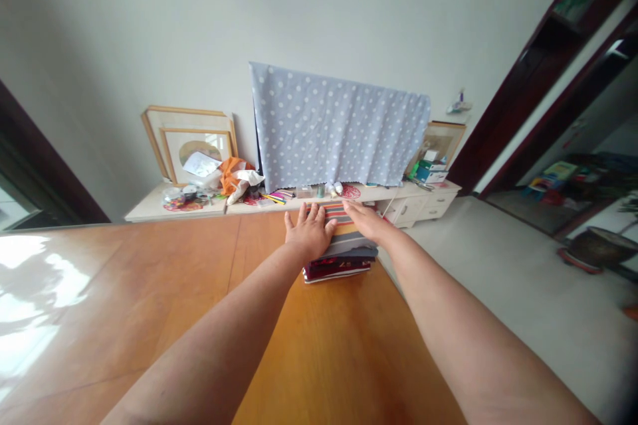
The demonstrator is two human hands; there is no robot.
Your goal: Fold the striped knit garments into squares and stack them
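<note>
A stack of folded clothes [343, 267] lies near the far right edge of the wooden table [199, 299]. On top is a folded striped garment [343, 229] in grey, orange and yellow; dark and maroon pieces show beneath it. My left hand [312, 232] rests with spread fingers on the left side of the striped garment. My right hand [366, 220] lies along the garment's right edge, its fingers stretched out and held close together. Neither hand grasps anything. Part of the top garment is hidden under the hands.
Beyond the table stands a low white cabinet [423, 204] with drawers, small items and bags on it. A dotted blue cloth [339, 126] covers a large flat object there. Framed pictures [194, 139] lean on the wall. A large pot [598, 246] stands on the floor at right.
</note>
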